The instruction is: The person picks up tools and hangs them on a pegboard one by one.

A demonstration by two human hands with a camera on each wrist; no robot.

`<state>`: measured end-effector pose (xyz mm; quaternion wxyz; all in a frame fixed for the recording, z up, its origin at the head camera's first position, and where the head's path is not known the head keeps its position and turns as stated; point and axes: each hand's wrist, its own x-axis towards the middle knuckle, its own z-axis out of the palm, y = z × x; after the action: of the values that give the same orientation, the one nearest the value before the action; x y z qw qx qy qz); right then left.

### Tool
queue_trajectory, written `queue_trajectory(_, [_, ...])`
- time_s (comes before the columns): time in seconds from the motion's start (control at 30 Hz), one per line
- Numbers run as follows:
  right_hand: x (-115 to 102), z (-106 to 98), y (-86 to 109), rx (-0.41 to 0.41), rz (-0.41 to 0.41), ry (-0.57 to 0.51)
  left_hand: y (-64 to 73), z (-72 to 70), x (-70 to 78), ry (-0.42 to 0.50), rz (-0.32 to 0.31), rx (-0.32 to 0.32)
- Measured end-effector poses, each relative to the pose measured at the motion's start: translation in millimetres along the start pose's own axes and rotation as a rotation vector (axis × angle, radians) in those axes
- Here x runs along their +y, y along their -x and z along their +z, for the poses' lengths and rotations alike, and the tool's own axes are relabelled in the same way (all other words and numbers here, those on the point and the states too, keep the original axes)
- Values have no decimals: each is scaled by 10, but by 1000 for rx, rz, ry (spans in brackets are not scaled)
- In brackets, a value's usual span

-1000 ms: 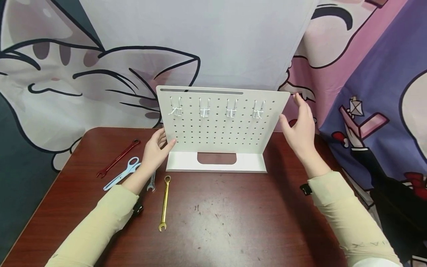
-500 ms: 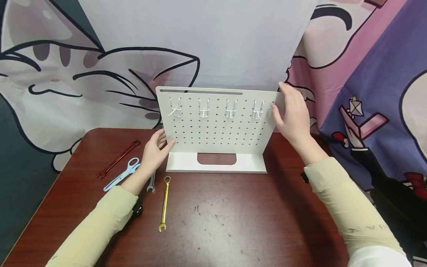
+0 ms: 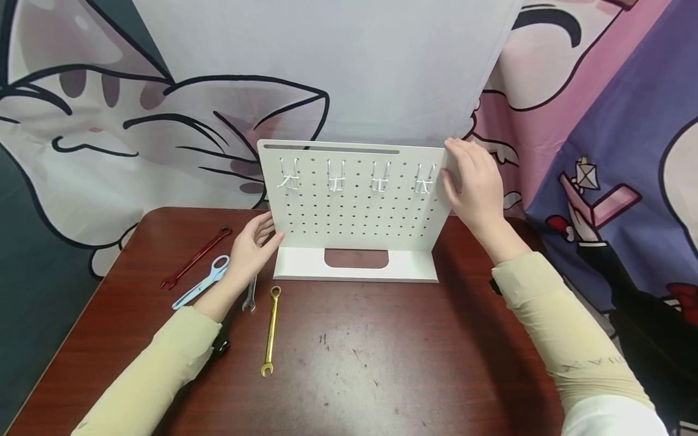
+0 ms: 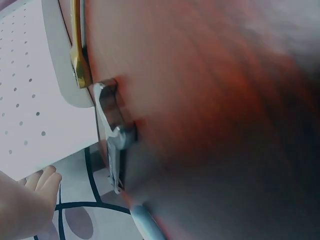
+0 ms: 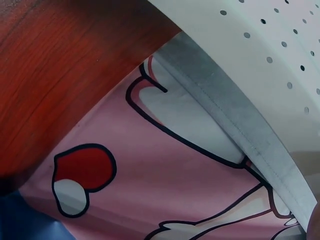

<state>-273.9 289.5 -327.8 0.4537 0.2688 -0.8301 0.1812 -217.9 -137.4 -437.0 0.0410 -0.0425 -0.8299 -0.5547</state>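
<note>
Head view: we are seeing the left hand point(image 3: 249, 248) and right hand point(image 3: 480, 188) loosely gripping the white rectangular pegboard point(image 3: 351, 212) on the brown wooden counter point(image 3: 414, 345), presumably steadying it. Left wrist: fingers point(image 4: 48, 184) are showing beside its edge. Right wrist: contact is barely showing.

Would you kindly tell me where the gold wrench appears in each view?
Head: the gold wrench is below and left of centre, in front of the pegboard.
Left wrist: gold wrench at top left, cut off by the upper edge.
Right wrist: not in it.
Shared landmark: the white, holed pegboard, visible in all three.
</note>
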Motion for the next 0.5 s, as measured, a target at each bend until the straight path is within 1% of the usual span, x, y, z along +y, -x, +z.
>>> queue_trajectory(0.17, [-4, 33, 14, 29, 11, -10, 71, -82, -20, -33, 24, -16])
queue_trajectory(0.3, [0, 33, 17, 37, 7, -11, 154, -188, -50, -64, 46, -42])
queue_trajectory(0.5, [1, 40, 16, 50, 22, -48, 268, -404, -149, -176, 103, -71])
